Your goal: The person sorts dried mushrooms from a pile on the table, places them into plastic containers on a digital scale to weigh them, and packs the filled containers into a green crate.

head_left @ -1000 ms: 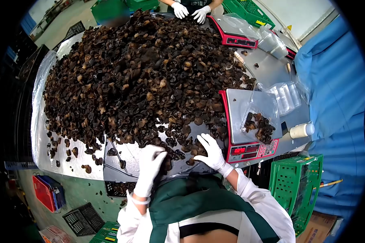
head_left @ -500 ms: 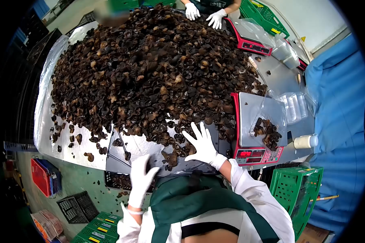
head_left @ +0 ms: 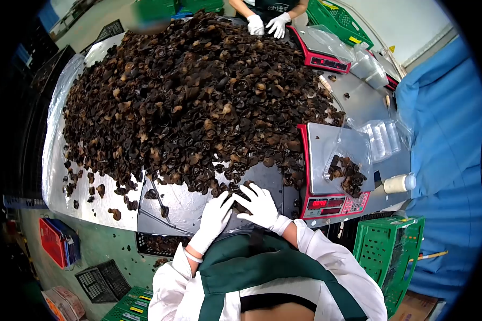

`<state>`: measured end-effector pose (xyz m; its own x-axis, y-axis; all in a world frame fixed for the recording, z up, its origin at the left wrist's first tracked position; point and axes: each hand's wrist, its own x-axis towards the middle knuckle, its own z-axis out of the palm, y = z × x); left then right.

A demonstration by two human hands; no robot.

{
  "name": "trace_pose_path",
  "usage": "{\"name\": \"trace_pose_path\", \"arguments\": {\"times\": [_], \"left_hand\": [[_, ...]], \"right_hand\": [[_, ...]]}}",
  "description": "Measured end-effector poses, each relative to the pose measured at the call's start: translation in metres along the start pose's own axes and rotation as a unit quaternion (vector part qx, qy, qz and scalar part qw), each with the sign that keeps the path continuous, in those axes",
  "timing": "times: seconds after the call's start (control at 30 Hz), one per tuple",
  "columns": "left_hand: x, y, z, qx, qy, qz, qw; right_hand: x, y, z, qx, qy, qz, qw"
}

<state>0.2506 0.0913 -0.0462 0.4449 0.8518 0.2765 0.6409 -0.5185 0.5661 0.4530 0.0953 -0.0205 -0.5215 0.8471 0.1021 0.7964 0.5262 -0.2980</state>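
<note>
A large heap of dark brown, ear-shaped pieces [head_left: 198, 101] covers much of the metal table [head_left: 112, 211]. At its near edge, my left hand [head_left: 215, 216] and my right hand [head_left: 258, 207], both in white gloves, meet at the fingertips beside a few dark pieces. The right hand's fingers are spread. The left hand's fingers lie stretched out over the table. To the right stands a red-framed scale [head_left: 318, 160] with a lit display. A clear plastic bag or tray of dark pieces [head_left: 348, 174] rests on its plate.
Across the table a co-worker's gloved hands [head_left: 268, 25] touch the heap beside a second scale [head_left: 326, 63]. Clear trays [head_left: 381, 140] and a white bottle [head_left: 400, 183] lie right of the near scale. Green crates [head_left: 383, 249] stand below the table's right edge.
My left hand has moved right and forward, and my right hand has come slightly down, so they now meet. Pieces near them are now mostly hidden. The co-worker's hands have drawn closer together.
</note>
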Motion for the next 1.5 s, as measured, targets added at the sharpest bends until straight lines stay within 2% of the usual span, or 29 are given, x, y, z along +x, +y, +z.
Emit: {"name": "trace_pose_path", "arguments": {"times": [0.03,0.13,0.17,0.27,0.3,0.33,0.37,0.4,0.43,0.53,0.6,0.63,0.67,0.73,0.77,0.87,0.9,1.03,1.1,1.13,1.2,1.27,1.3,1.33,1.37,1.4,1.43,1.47,1.5], "left_hand": [[0.003,-0.001,0.001,-0.004,0.04,-0.005,0.999],[0.012,-0.003,-0.001,-0.049,0.046,-0.046,0.997],[0.013,-0.005,-0.001,-0.048,0.047,-0.043,0.997],[0.015,-0.006,-0.004,-0.273,0.097,-0.155,0.945],[0.017,-0.004,-0.01,-0.388,0.078,-0.254,0.882],[0.019,-0.003,-0.017,-0.493,0.055,-0.347,0.796],[0.023,-0.001,-0.021,-0.601,0.084,-0.366,0.706],[0.027,-0.001,-0.024,-0.714,0.108,-0.358,0.592],[0.03,0.001,-0.027,-0.745,0.113,-0.365,0.547],[0.042,0.003,-0.03,-0.808,0.118,-0.365,0.448],[0.05,0.014,-0.036,-0.847,0.121,-0.371,0.361],[0.05,0.01,-0.031,-0.862,0.102,-0.345,0.358],[0.054,0.013,-0.031,-0.862,0.095,-0.345,0.359],[0.066,0.03,-0.039,-0.886,0.122,-0.345,0.284],[0.07,0.037,-0.04,-0.897,0.111,-0.323,0.281],[0.079,0.051,-0.039,-0.896,0.079,-0.272,0.342],[0.083,0.056,-0.038,-0.909,0.072,-0.256,0.322],[0.108,0.084,-0.031,-0.913,0.038,-0.232,0.334],[0.123,0.101,-0.023,-0.924,0.024,-0.233,0.304],[0.131,0.108,-0.016,-0.925,0.009,-0.221,0.309],[0.149,0.127,-0.007,-0.926,-0.018,-0.221,0.307],[0.169,0.149,0.001,-0.928,-0.042,-0.214,0.301],[0.179,0.16,0.008,-0.907,-0.044,-0.223,0.353],[0.188,0.168,0.016,-0.9,-0.051,-0.222,0.373],[0.196,0.176,0.024,-0.891,-0.058,-0.22,0.393],[0.206,0.184,0.03,-0.885,-0.064,-0.23,0.401],[0.214,0.193,0.033,-0.884,-0.086,-0.229,0.398],[0.219,0.188,0.05,-0.871,-0.077,-0.302,0.379],[0.226,0.196,0.053,-0.865,-0.095,-0.27,0.413]], "right_hand": [[0.001,0.001,0.005,-0.006,0.043,-0.009,0.999],[0.004,0.011,0.0,0.009,0.02,0.024,0.999],[0.006,0.015,0.0,0.049,0.061,0.029,0.997],[0.01,0.023,0.004,0.234,0.153,0.114,0.953],[0.015,0.019,-0.01,0.345,0.136,0.198,0.907],[0.018,0.023,0.001,0.473,0.183,0.2,0.838],[0.017,0.026,-0.004,0.63,0.154,0.278,0.708],[0.017,0.027,-0.016,0.758,0.119,0.34,0.544],[0.015,0.031,-0.02,0.844,0.096,0.295,0.436],[0.013,0.025,-0.023,0.909,0.099,0.31,0.26],[0.013,0.02,-0.025,0.932,0.098,0.252,0.243],[0.013,0.016,-0.028,0.95,0.088,0.196,0.227],[0.012,0.013,-0.032,0.95,0.096,0.193,0.228],[0.011,0.008,-0.038,0.943,0.124,0.189,0.243],[0.012,0.01,-0.036,0.944,0.132,0.184,0.242],[0.007,0.008,-0.052,0.948,0.159,0.147,0.233],[0.004,0.01,-0.057,0.948,0.164,0.141,0.233],[-0.012,0.027,-0.079,0.967,0.169,0.08,0.175],[-0.024,0.038,-0.093,0.971,0.185,0.043,0.145],[-0.028,0.047,-0.099,0.968,0.188,-0.001,0.165],[-0.044,0.063,-0.121,0.951,0.236,0.013,0.202],[-0.065,0.086,-0.142,0.945,0.255,0.03,0.202],[-0.075,0.096,-0.155,0.934,0.268,0.041,0.231],[-0.084,0.106,-0.167,0.923,0.28,0.052,0.26],[-0.091,0.115,-0.178,0.874,0.326,0.11,0.344],[-0.1,0.126,-0.186,0.912,0.28,0.019,0.298],[-0.107,0.136,-0.19,0.907,0.295,0.012,0.302],[-0.112,0.144,-0.192,0.901,0.308,0.006,0.305],[-0.116,0.15,-0.195,0.859,0.352,0.058,0.368]]}}
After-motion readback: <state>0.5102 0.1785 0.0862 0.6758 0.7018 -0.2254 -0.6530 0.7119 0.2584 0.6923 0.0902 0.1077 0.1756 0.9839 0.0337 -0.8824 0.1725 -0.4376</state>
